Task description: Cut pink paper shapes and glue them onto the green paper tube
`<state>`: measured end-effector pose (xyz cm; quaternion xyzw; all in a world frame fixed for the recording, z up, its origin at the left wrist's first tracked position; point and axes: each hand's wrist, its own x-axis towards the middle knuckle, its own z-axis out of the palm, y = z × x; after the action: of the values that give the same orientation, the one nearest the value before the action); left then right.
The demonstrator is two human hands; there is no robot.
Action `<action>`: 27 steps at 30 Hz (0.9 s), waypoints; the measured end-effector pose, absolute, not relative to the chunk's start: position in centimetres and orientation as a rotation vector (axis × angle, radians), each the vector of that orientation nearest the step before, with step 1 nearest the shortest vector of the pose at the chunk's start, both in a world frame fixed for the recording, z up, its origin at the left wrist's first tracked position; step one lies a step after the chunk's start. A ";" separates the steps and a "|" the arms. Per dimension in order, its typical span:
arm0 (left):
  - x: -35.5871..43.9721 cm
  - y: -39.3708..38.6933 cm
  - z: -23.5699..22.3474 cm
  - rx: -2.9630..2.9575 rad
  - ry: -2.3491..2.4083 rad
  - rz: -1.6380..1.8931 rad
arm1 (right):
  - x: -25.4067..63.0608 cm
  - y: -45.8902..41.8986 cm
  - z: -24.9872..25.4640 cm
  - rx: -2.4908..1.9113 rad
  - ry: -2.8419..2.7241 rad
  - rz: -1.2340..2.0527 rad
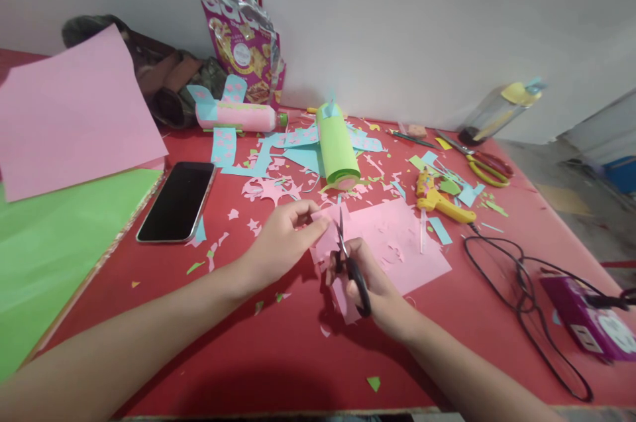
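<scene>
My left hand (291, 236) pinches a small piece of pink paper (325, 231) between thumb and fingers. Black-handled scissors (358, 286) sit in my right hand (372, 283), their blades pointing away from me at the edge of that piece. I cannot tell whether the blades are fully closed. Beneath both lies a larger pink sheet (417, 243) with small cut bits on it. Just beyond my hands rests a green paper-covered cylinder (340, 147) with light blue wings. Pink and green scraps are scattered around it.
A phone (177, 202) and large pink (79, 117) and green (64, 236) sheets lie left. Behind are a pink paper-covered bottle (243, 117) and a snack bag (246, 48). At right are a yellow glue gun (440, 200), its cord, pliers (484, 167) and a purple power box (586, 319).
</scene>
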<state>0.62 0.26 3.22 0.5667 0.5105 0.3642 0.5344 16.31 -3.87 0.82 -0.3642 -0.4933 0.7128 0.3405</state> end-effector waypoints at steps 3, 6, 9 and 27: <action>0.8 -0.1 3.2 1.370 1.224 0.847 | 16.3 -3.8 1.0 -0.949 -1.293 1.881; 0.9 -0.3 3.1 1.354 1.241 0.849 | 16.2 -3.8 1.2 -0.948 -1.296 1.877; 1.1 -0.5 3.0 1.317 1.253 0.848 | 16.1 -3.9 1.1 -0.935 -1.300 1.864; 2.1 -1.2 2.1 1.017 1.149 0.891 | 16.1 -4.3 0.5 -1.002 -1.421 1.779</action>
<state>2.06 -1.17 2.15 0.4445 0.5021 0.3894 0.6314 16.07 -4.27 0.51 -0.3815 -0.5408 0.6774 0.3211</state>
